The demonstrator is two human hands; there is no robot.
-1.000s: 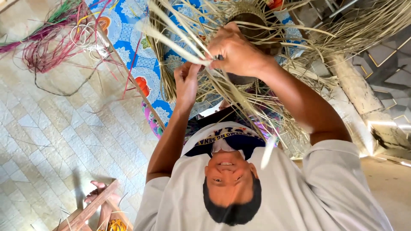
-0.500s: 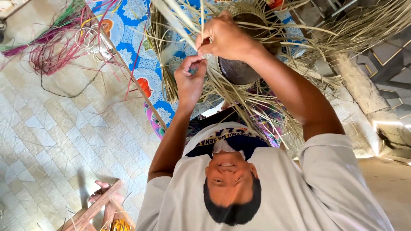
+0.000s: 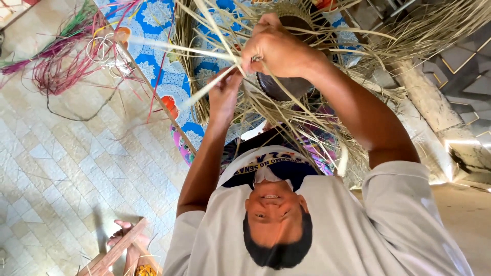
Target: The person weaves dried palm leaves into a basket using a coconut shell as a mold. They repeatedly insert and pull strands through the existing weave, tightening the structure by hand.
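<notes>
Both my hands work at a half-woven piece of pale straw [image 3: 307, 128] built around a dark round form [image 3: 279, 84], with loose strands fanning out all round. My right hand [image 3: 279, 48] is closed over a bunch of strands on top of the form. Just below and left of it, my left hand [image 3: 225, 94] pinches a pale flat strand [image 3: 169, 47] that runs off to the upper left. My own face and white shirt fill the bottom of the view.
A blue patterned mat [image 3: 158, 36] lies under the work on a tiled floor [image 3: 61, 168]. Pink and green dyed strands [image 3: 61, 66] lie at the upper left. Another person's limb [image 3: 123, 232] and a wooden frame [image 3: 115, 253] show at the bottom left. A stone step [image 3: 434, 117] is at right.
My right hand has lifted a little higher over the form. My left hand has shifted its grip, and the pale strand now stretches out to the upper left.
</notes>
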